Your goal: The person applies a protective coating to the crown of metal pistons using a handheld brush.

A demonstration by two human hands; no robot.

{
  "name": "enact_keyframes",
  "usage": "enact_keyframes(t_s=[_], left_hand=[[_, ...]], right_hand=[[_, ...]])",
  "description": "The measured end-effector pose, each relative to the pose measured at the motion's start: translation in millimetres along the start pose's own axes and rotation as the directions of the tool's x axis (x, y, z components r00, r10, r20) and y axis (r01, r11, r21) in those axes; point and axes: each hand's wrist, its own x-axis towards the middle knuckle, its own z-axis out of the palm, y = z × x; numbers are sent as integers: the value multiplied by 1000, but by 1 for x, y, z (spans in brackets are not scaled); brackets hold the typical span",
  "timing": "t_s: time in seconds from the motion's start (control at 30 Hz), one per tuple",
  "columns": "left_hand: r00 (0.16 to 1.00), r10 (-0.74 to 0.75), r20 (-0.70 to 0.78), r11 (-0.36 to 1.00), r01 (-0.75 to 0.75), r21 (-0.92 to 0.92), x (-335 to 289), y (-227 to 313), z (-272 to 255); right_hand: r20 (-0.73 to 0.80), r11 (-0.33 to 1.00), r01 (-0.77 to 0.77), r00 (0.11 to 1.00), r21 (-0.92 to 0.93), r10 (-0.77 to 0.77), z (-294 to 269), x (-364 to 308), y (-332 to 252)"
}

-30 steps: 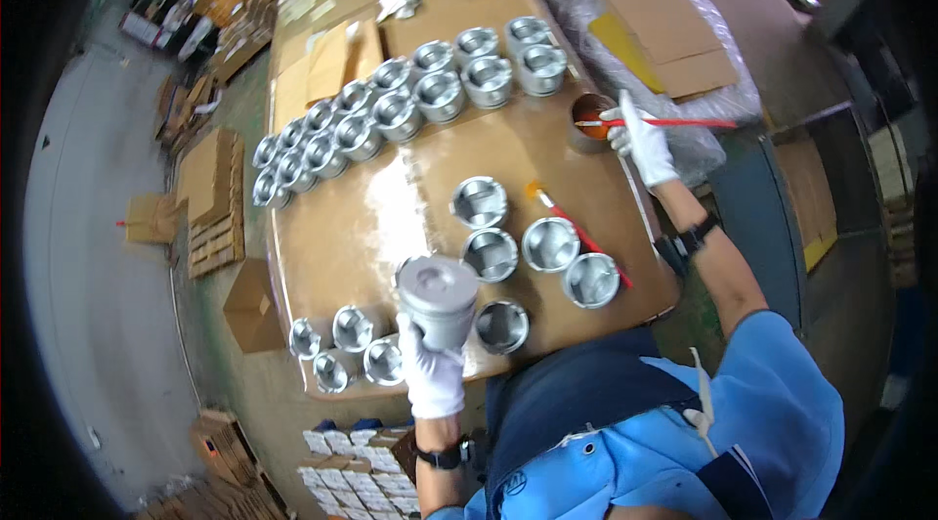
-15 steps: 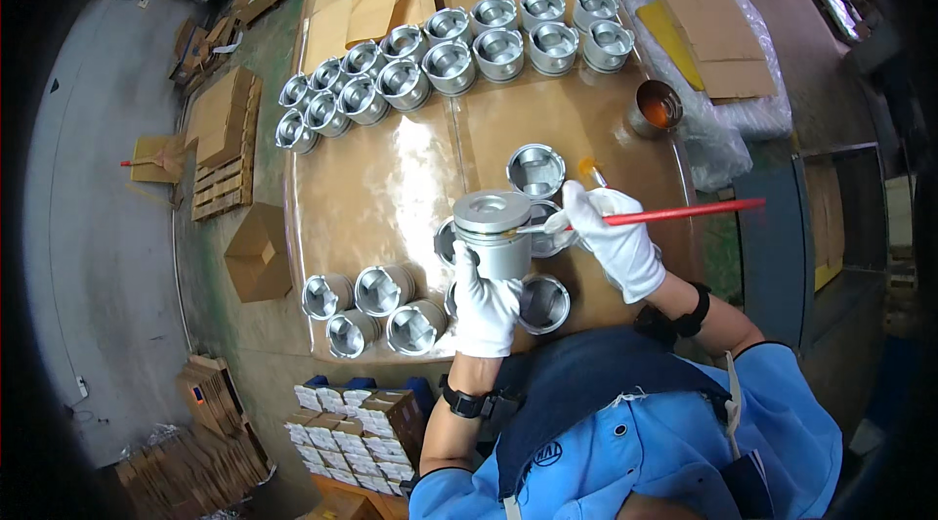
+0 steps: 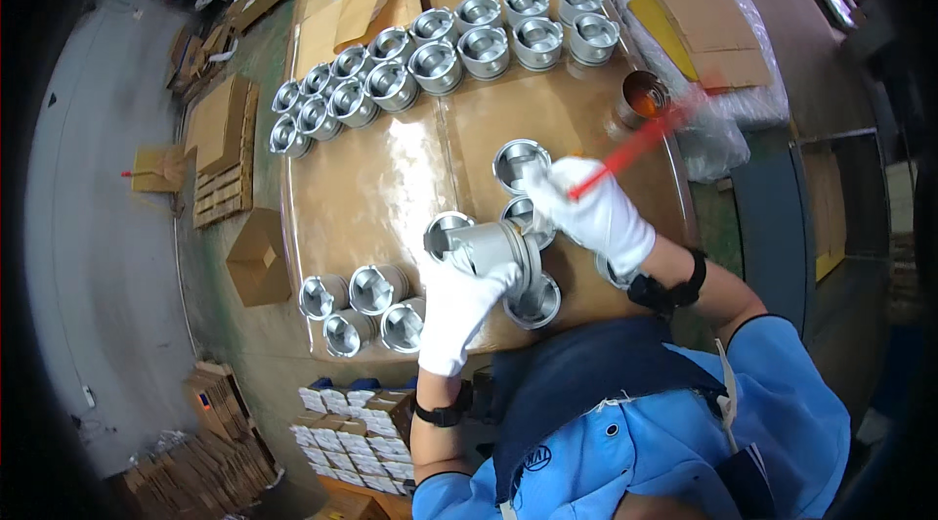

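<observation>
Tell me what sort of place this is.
Probably a factory or workshop packing floor: rows of metal pistons on a cardboard-covered table, stacked cardboard boxes on the concrete floor, and gloved hands, the left hand holding a piston.

Left hand (image 3: 459,305) gloved, fingers curled in a grip, right hand (image 3: 594,215) gloved, fingers pinched, wrists banded
</observation>
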Motion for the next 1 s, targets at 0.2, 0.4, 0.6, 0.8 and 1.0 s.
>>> enact_keyframes(t_s=[0.2, 0.4, 0.6, 0.8, 1.0], left_hand=[[983, -18, -181, 908, -60, -415, 19, -29, -6], [988, 18, -151, 994, -33, -100, 41, 14, -100], [906, 153, -394, 445, 292, 846, 153, 25, -239], [879, 233, -416, 154, 389, 908, 255, -9, -323], [747, 318, -583, 204, 547, 812, 258, -27, -306]], right_hand=[[-102, 754, 517, 794, -405, -599, 45, -51, 21], [-31, 823, 264, 946, -504, -323, 10, -38, 51], [-284, 946, -302, 923, -117, 260, -35, -23, 57], [-341, 871, -479, 842, -112, 419, -57, -11, 71], [-368, 872, -461, 849, -163, 380, -68, 1, 89]])
